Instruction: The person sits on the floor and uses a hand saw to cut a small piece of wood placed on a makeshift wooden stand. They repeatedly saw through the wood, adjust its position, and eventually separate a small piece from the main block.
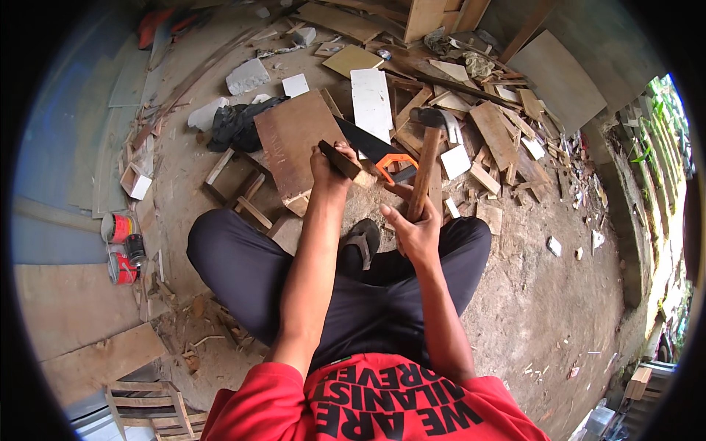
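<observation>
Wooden block (348, 163) gripped in your left hand (329, 170), left of the saw's orange handle (398, 156), and hammer (422, 173) clasped in your right hand (418, 237), right of it, you seem between blows, so striking likely calls for steadying the block, fingers clear.

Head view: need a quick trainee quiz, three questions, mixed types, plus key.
1. Which tool does the right hand hold?
2. True or false: the saw has an orange handle.
3. The left hand grips which thing?
A) a red can
B) a wooden block
C) a white board

Key: 1. a hammer; 2. true; 3. B.
</observation>
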`<action>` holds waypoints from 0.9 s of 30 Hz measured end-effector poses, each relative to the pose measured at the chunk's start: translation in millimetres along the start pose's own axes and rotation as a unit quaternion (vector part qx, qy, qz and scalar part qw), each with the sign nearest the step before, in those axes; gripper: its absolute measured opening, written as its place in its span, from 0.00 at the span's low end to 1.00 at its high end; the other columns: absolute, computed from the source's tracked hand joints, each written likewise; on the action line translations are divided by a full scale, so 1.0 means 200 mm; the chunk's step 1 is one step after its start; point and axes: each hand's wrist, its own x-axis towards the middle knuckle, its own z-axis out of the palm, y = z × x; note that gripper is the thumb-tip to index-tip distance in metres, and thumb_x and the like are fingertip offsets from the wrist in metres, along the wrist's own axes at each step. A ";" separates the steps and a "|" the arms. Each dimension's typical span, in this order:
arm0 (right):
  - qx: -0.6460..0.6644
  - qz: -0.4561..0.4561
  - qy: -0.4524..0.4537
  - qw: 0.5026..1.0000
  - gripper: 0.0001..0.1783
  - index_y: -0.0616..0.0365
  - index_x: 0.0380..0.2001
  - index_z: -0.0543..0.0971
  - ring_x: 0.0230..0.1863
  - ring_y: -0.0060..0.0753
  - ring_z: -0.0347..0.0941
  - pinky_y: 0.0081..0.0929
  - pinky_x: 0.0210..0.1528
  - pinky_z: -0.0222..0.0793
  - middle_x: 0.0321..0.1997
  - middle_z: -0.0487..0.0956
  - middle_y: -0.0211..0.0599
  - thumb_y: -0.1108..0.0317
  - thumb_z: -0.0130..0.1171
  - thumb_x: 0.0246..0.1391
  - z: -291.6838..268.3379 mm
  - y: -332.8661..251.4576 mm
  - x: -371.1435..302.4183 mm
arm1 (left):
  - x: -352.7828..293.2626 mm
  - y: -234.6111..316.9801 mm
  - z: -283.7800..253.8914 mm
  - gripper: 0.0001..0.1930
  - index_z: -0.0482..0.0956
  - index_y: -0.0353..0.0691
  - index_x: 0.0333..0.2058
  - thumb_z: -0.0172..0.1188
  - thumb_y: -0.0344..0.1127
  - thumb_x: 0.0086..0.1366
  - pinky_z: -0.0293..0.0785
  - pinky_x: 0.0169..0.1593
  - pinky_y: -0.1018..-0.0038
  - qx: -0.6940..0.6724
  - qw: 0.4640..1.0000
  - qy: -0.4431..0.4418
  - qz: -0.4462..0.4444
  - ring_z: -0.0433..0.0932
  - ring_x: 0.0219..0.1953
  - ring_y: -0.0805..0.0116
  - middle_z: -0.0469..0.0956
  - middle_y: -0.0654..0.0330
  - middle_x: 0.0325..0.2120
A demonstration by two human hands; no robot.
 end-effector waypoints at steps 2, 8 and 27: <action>-0.032 -0.056 -0.009 0.998 0.28 0.64 0.53 0.77 0.24 0.08 0.61 0.12 0.25 0.56 0.30 0.76 0.20 0.70 0.75 0.50 0.08 0.00 0.00 | 0.05 0.05 -0.09 0.14 0.67 0.33 0.31 0.47 0.40 0.69 0.78 0.34 0.75 -0.030 0.999 -0.029 -0.005 0.73 0.26 0.67 0.69 0.55 0.25; -0.042 -0.149 0.010 0.988 0.25 0.64 0.52 0.79 0.26 0.09 0.57 0.13 0.27 0.54 0.27 0.71 0.16 0.72 0.74 0.51 0.26 -0.02 0.11 | 0.12 0.03 -0.23 0.19 0.68 0.37 0.30 0.42 0.49 0.69 0.79 0.33 0.67 0.082 0.996 0.027 -0.020 0.74 0.24 0.65 0.70 0.58 0.21; -0.184 -0.040 0.003 0.982 0.17 0.61 0.42 0.83 0.29 0.19 0.75 0.26 0.34 0.72 0.29 0.84 0.37 0.64 0.73 0.52 -0.14 0.32 0.22 | -0.07 -0.02 -0.34 0.38 0.73 0.52 0.63 0.74 0.30 0.51 0.73 0.59 0.65 0.907 0.384 -0.171 0.018 0.78 0.57 0.60 0.78 0.57 0.57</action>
